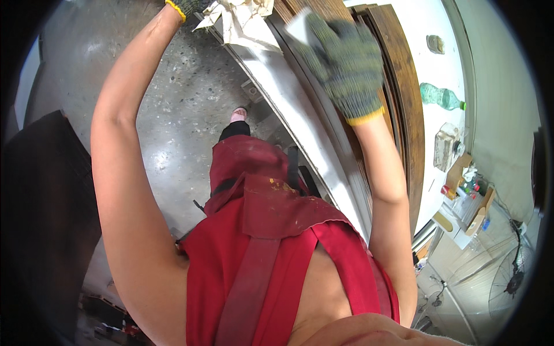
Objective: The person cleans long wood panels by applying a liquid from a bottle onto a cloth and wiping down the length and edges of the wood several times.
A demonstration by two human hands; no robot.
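My right hand (349, 66), in a dark grey-green knit glove with a yellow cuff, lies over long dark brown wooden boards (404, 75). Between its thumb and fingers sits a small white pad or block (298, 27), smeared by motion, so its exact kind is unclear. At the top edge my left hand (193, 4) wears a matching glove; most of it is cut off and its fingers are hidden. Beside it a crumpled cream cloth or paper (245, 26) drapes over the near edge of the white worktable (271, 78).
On the table's far side lie a green-tinted plastic bottle (441, 96), a clear block-shaped container (445, 147) and a small brownish object (435, 44). A cluttered cardboard box (482, 210) and a fan (513, 279) stand at lower right. Dark material (49, 230) hangs at left.
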